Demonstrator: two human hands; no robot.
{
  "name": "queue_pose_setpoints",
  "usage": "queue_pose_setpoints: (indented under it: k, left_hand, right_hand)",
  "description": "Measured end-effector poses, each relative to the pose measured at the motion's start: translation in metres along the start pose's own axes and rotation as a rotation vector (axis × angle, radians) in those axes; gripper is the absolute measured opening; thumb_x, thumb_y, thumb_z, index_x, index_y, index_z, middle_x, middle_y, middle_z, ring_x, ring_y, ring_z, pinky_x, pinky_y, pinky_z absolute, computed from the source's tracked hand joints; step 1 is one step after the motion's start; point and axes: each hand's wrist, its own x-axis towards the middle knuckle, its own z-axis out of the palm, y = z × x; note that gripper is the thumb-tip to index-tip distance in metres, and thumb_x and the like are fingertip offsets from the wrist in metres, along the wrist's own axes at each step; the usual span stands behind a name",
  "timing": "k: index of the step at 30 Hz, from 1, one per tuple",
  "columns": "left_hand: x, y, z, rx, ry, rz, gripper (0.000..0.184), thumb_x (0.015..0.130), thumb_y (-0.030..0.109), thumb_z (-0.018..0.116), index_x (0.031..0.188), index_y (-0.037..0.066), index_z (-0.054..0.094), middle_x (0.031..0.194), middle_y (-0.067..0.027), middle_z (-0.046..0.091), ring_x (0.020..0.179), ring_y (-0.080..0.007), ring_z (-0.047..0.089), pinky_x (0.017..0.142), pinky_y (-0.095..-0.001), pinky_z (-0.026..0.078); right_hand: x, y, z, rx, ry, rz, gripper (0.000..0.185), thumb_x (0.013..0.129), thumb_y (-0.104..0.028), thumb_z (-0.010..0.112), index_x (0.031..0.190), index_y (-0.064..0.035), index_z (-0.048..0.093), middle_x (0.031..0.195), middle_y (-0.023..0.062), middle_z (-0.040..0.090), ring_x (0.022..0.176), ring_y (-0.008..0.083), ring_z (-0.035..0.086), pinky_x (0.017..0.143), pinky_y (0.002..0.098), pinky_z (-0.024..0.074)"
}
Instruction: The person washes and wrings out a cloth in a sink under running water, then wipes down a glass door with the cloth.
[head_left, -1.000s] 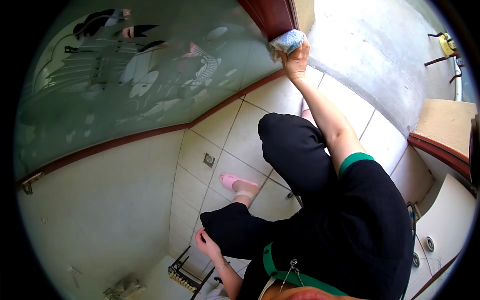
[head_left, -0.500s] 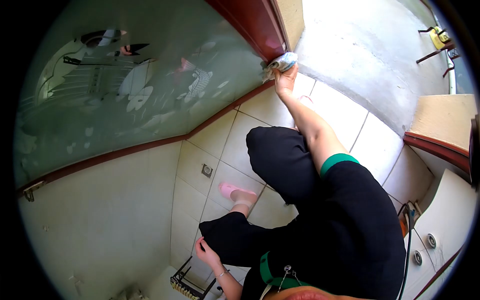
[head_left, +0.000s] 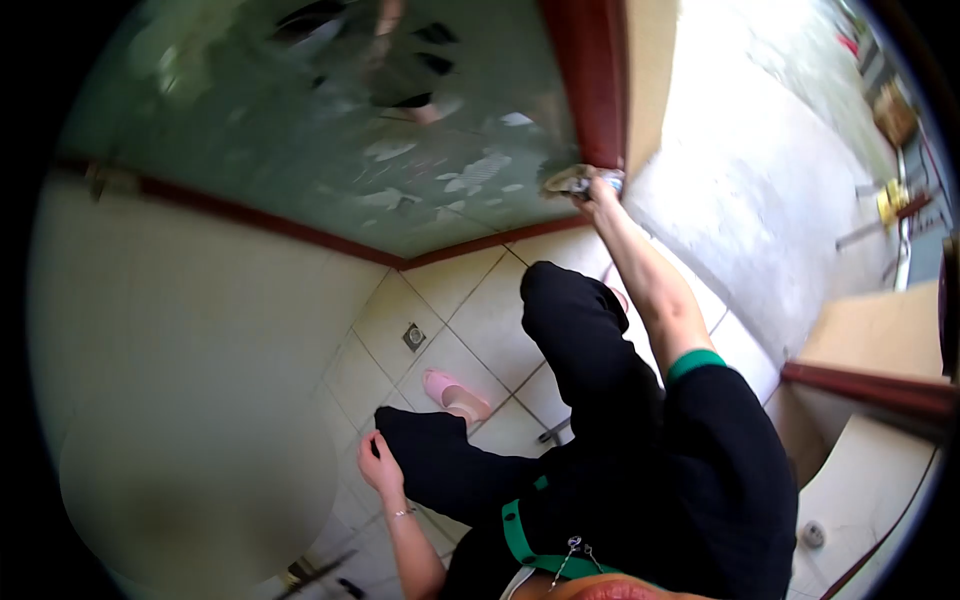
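Observation:
My right hand [head_left: 601,192] is closed on a crumpled, pale cloth [head_left: 572,182], pressed at the lower end of the dark red door frame [head_left: 597,90], where it meets the patterned glass panel [head_left: 400,150]. That arm is stretched far out. My left hand [head_left: 380,466] rests by the knee of my black trousers [head_left: 430,450]; its fingers look curled, and whether they pinch the fabric is hard to make out. A bracelet circles the left wrist.
A pink slipper [head_left: 450,388] is on the tiled floor [head_left: 480,310], near a small drain [head_left: 413,337]. Grey concrete [head_left: 740,190] lies beyond the doorway. A white cabinet [head_left: 870,480] stands at lower right, a dark rack [head_left: 315,575] at lower left.
The view has turned and blurred slightly. My right hand with the cloth has moved down along the door frame to its lower end. My left hand stays by the knee.

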Motion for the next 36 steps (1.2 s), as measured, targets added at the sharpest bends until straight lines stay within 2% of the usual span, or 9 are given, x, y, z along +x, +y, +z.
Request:
queue_pose_setpoints:
  k: [3,6,9,14,19,24,29,32,36]
  left_hand:
    - [-0.001,0.015,-0.008,-0.031,0.045,-0.051,0.020,0.089,0.025,0.058,0.094,0.007,0.065,0.096,-0.0115,0.064,0.093,-0.0330,0.060,0.082,-0.0396,0.047]
    - [0.003,0.016,-0.011,0.000,0.030,-0.053,0.023,0.085,0.026,0.062,0.102,0.009,0.063,0.104,-0.0098,0.062,0.099,-0.0326,0.058,0.085,-0.0417,0.046]
    - [0.008,0.023,-0.011,-0.067,0.092,0.000,0.027,0.083,0.024,0.066,0.105,0.009,0.061,0.106,-0.0111,0.061,0.100,-0.0334,0.057,0.087,-0.0430,0.045]
    - [0.035,0.060,-0.002,-0.299,0.140,0.340,0.029,0.078,0.020,0.070,0.102,0.007,0.061,0.108,-0.0107,0.059,0.103,-0.0317,0.055,0.088,-0.0417,0.044]
    - [0.062,0.086,0.047,-0.421,-0.018,0.458,0.027,0.079,0.026,0.069,0.101,0.012,0.063,0.107,-0.0086,0.059,0.107,-0.0290,0.053,0.091,-0.0414,0.042]
    - [0.086,0.121,0.070,-0.188,-0.615,0.602,0.040,0.086,0.042,0.060,0.112,0.012,0.060,0.119,-0.0095,0.058,0.119,-0.0287,0.049,0.100,-0.0421,0.036]
    - [0.090,0.117,0.113,-0.316,-0.885,0.557,0.042,0.087,0.043,0.057,0.114,0.011,0.058,0.113,-0.0103,0.062,0.107,-0.0303,0.058,0.089,-0.0448,0.045]
    - [0.074,0.119,0.109,0.201,-0.809,0.629,0.035,0.080,0.036,0.066,0.103,0.009,0.066,0.104,-0.0108,0.067,0.106,-0.0268,0.060,0.085,-0.0453,0.043]
    - [0.055,0.109,0.126,0.038,-0.568,0.627,0.018,0.075,0.016,0.064,0.089,0.008,0.072,0.089,-0.0100,0.070,0.088,-0.0246,0.064,0.079,-0.0460,0.042]
  right_hand:
    - [-0.028,-0.033,0.030,0.128,-0.132,0.097,0.041,0.094,-0.044,0.051,0.116,-0.0092,0.051,0.108,0.0143,0.059,0.089,0.0305,0.061,0.069,0.0453,0.0573]
    - [-0.036,-0.061,0.056,-0.021,-0.322,0.086,0.028,0.101,-0.025,0.037,0.113,-0.0083,0.055,0.107,0.0118,0.064,0.091,0.0273,0.064,0.073,0.0440,0.0587]
    - [-0.084,-0.073,0.093,-0.136,-0.414,-0.012,0.030,0.101,-0.026,0.034,0.112,-0.0126,0.058,0.107,0.0044,0.064,0.095,0.0220,0.062,0.075,0.0352,0.0535]
    - [-0.179,-0.077,0.173,-0.297,-0.804,-0.069,0.032,0.099,-0.027,0.037,0.124,-0.0133,0.052,0.126,0.0036,0.054,0.112,0.0219,0.051,0.089,0.0360,0.0442]
    - [-0.286,-0.056,0.244,-0.640,-1.033,-0.369,0.033,0.098,-0.029,0.047,0.125,-0.0099,0.048,0.116,0.0046,0.056,0.101,0.0163,0.055,0.079,0.0327,0.0485]
    - [-0.343,-0.011,0.278,-1.091,-1.127,-0.543,0.035,0.098,-0.027,0.047,0.129,-0.0093,0.044,0.109,0.0022,0.057,0.088,0.0111,0.058,0.070,0.0257,0.0485]
    - [-0.352,0.058,0.317,-1.374,-1.103,-0.705,0.047,0.095,-0.032,0.055,0.130,-0.0037,0.039,0.101,0.0085,0.059,0.082,0.0105,0.057,0.063,0.0229,0.0443]
    - [-0.334,0.104,0.368,-1.447,-1.113,-0.943,0.054,0.090,-0.032,0.064,0.127,-0.0002,0.041,0.097,0.0107,0.060,0.079,0.0132,0.058,0.063,0.0237,0.0451]
    - [-0.331,0.158,0.447,-1.324,-1.260,-1.864,0.057,0.084,-0.034,0.068,0.125,-0.0017,0.047,0.112,0.0201,0.056,0.096,0.0269,0.061,0.077,0.0342,0.0503]
